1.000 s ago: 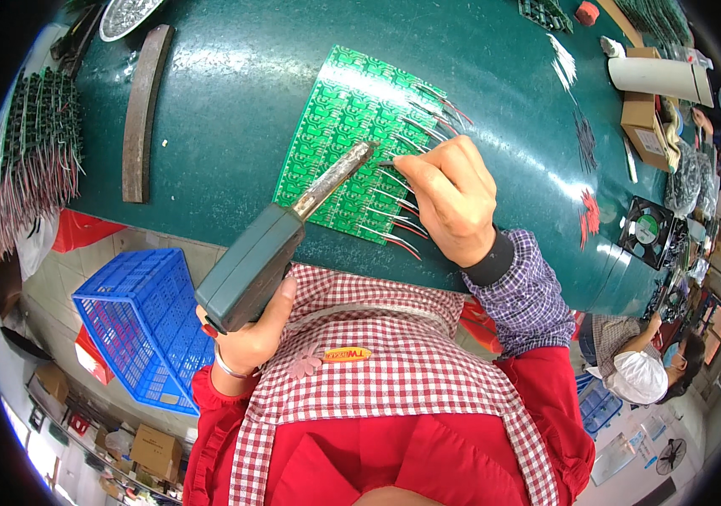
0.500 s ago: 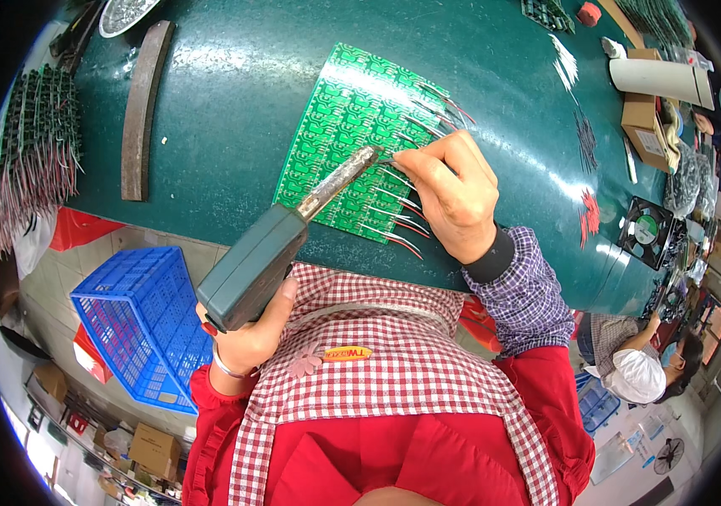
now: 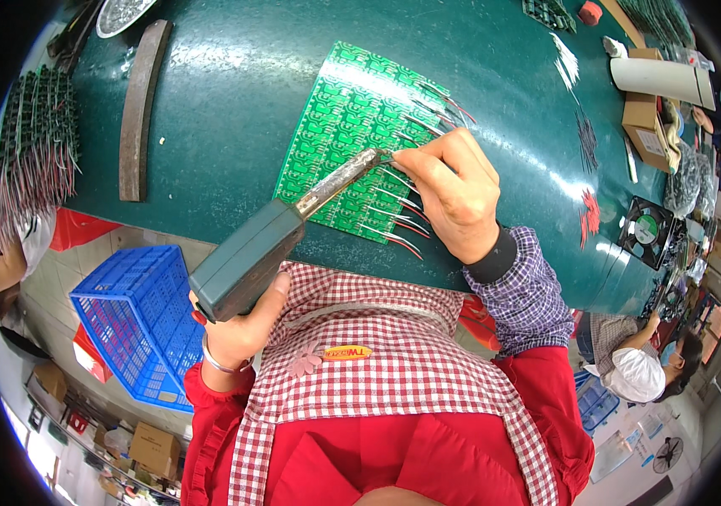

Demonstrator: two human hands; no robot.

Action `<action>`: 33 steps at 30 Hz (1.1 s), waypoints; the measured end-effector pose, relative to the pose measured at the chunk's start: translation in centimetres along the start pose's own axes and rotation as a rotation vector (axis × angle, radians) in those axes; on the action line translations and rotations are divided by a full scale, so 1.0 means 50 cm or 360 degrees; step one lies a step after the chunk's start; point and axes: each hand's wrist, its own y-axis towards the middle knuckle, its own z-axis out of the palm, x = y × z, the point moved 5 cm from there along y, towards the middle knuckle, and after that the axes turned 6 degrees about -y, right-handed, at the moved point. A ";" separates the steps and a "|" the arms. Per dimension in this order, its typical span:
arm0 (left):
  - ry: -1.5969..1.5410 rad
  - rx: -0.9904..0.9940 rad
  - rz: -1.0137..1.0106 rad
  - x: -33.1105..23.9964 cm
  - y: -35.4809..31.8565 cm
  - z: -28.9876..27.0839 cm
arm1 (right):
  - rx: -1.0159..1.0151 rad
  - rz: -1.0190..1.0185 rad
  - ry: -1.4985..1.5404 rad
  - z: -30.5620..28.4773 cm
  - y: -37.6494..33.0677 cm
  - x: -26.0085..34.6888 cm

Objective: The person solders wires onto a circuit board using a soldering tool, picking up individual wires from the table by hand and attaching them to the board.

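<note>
A green circuit board panel (image 3: 318, 139) lies on the table in front of me. My left hand (image 3: 246, 333) grips a dark green soldering gun (image 3: 251, 257) from below. Its metal barrel slants up to the right across the panel, with its tip close to my right fingers. My right hand (image 3: 457, 198) is closed in a pinch over the panel's right side, on a thin dark wire (image 3: 388, 159) whose end is by the tip; most of the wire is hidden. Several short red, white and black wires (image 3: 400, 240) stick out along the panel's right part.
A dark metal bar (image 3: 141, 114) and a bundle of wired boards (image 3: 36, 152) are on the left. White wires (image 3: 566, 63), dark wires (image 3: 586, 142) and red wires (image 3: 589, 215) lie in piles at right, near a fan (image 3: 645, 232). A blue crate (image 3: 137, 325) stands below left.
My left hand and the soldering gun's body have shifted slightly left and up. The tip stays beside my right fingers, which hold nearly the same place.
</note>
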 end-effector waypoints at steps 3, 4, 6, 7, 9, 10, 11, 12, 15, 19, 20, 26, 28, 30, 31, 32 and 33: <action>0.0033 0.0070 0.0072 -0.003 0.008 -0.005 | 0.0013 0.0004 -0.0005 0.000 0.002 0.001; 0.0061 0.0121 0.0131 -0.004 0.012 -0.006 | 0.0017 0.0004 -0.0007 -0.001 0.002 0.001; 0.0102 0.0169 0.0213 -0.005 0.015 -0.009 | 0.0027 0.0010 -0.0006 -0.001 0.003 0.001; 0.0115 0.0168 0.0237 -0.004 0.015 -0.011 | 0.0024 0.0002 -0.0008 -0.002 0.004 0.002; 0.0091 0.0142 0.0233 -0.001 0.013 -0.012 | 0.0025 -0.0005 -0.0003 -0.002 0.005 0.002; 0.0055 0.0120 0.0206 0.001 0.011 -0.013 | 0.0028 -0.0005 -0.0005 -0.002 0.005 0.002; 0.0057 0.0105 0.0215 0.001 0.009 -0.012 | 0.0032 -0.0004 -0.0006 -0.003 0.005 0.002; 0.0001 0.0070 0.0151 0.003 0.006 -0.014 | 0.0036 -0.0003 -0.0008 -0.003 0.006 0.002; -0.0047 -0.0009 0.0095 0.000 0.000 -0.017 | 0.0028 -0.0012 -0.0007 -0.004 0.007 0.001; -0.0069 -0.0022 0.0094 -0.002 0.001 -0.016 | 0.0087 0.0014 -0.0029 -0.007 0.005 -0.001; -0.0056 -0.0003 0.0117 -0.003 0.002 -0.015 | 0.0084 0.0013 -0.0030 -0.006 0.005 -0.001; -0.0012 0.0010 0.0182 -0.003 0.002 -0.013 | 0.0066 0.0028 -0.0037 -0.004 0.003 -0.001; -0.0026 -0.0021 0.0197 -0.002 -0.001 -0.014 | 0.0021 0.0022 -0.0064 -0.006 0.003 0.002; -0.0046 -0.0038 0.0213 0.001 -0.005 -0.015 | -0.0044 0.0007 -0.0109 -0.009 0.001 0.007; -0.0057 -0.0045 0.0210 0.002 -0.008 -0.016 | -0.0066 -0.0012 -0.0133 -0.012 0.000 0.009; -0.0068 -0.0054 0.0204 0.004 -0.012 -0.017 | -0.0073 -0.0024 -0.0155 -0.017 -0.003 0.013; -0.0044 -0.0047 0.0216 0.004 -0.014 -0.017 | -0.0081 -0.0036 -0.0177 -0.020 -0.006 0.016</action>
